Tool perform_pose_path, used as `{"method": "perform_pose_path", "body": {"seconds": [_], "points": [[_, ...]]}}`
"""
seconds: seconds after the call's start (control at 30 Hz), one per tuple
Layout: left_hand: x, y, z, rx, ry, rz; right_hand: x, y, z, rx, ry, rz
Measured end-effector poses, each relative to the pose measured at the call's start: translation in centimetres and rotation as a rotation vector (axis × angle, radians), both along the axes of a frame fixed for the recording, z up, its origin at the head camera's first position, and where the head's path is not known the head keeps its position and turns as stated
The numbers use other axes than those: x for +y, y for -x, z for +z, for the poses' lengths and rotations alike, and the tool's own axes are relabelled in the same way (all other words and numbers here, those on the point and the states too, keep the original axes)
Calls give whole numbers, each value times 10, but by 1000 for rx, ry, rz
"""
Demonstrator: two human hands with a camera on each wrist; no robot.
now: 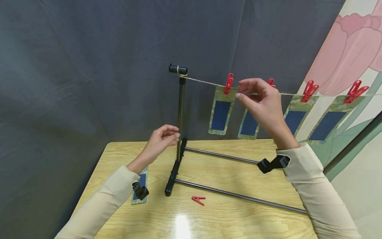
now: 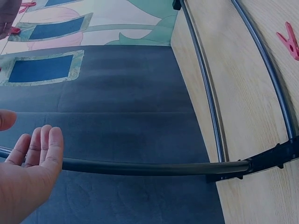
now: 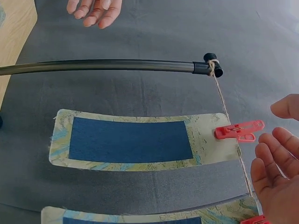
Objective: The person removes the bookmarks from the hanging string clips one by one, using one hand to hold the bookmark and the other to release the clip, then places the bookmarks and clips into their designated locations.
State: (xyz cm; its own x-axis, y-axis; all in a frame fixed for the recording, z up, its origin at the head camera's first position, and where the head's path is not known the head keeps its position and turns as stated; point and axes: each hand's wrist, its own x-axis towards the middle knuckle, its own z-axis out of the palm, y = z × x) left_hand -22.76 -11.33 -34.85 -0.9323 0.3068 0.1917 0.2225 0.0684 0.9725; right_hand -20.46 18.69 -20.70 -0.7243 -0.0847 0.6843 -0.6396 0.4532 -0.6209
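Right hand [image 1: 265,106]: fingers loosely bent, empty, just beside red plastic clothespin [image 1: 228,84] clipping blue-and-green rectangular panel [image 1: 221,116] to beige twine [image 1: 203,81]. Left hand [image 1: 159,142]: fingers relaxed, empty, near black metal post [image 1: 181,109]. Loose matching panel [image 1: 143,179] near left edge of wooden desk [image 1: 238,219].

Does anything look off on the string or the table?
Nothing stands out as damaged or spilled. Four hanging cards are clipped to the string. One separate card, partly hidden by the left sleeve, and one loose clip lie on the table; neither seems misplaced.
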Motion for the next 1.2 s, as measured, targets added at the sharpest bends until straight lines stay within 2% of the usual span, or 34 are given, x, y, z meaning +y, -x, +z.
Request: {"method": "perform_pose_path", "body": {"seconds": [0.17, 0.23, 0.53, 1.2], "points": [[3, 0, 2, -9, 3, -6, 10, 21, -7, 0, 27, 1], [5, 1, 2, -12, 5, -7, 11, 24, -7, -3, 28, -2], [9, 3, 4, -20, 1, -8, 7, 27, 0, -8, -4, -36], [18, 4, 10, -14, 30, -30, 2, 38, 9, -100, -30, -74]]}}
